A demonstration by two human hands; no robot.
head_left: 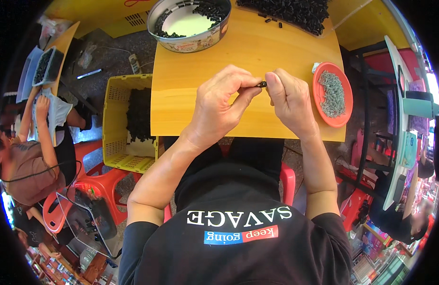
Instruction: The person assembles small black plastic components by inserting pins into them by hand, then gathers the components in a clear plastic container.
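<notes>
Both my hands meet above the middle of the wooden table (200, 109). Between thumb and forefinger, my left hand (222, 97) pinches a small black part (262, 84). My right hand (291, 97) is closed too, its thumb and curled fingers against the other end of that part. What else the right fingers hold, if anything, is hidden. To the right of my right hand lies an orange-red plate (319, 97) with a heap of small greyish pieces (333, 95), too fine to name. A round tin (191, 45) holding black parts along its inner edge stands at the far left.
A pile of small black parts (295, 14) lies at the table's far edge, a few loose. On the floor left of the table is a yellow crate (116, 123) with black parts. A person (34, 161) works at another table on the left. Red stools stand nearby.
</notes>
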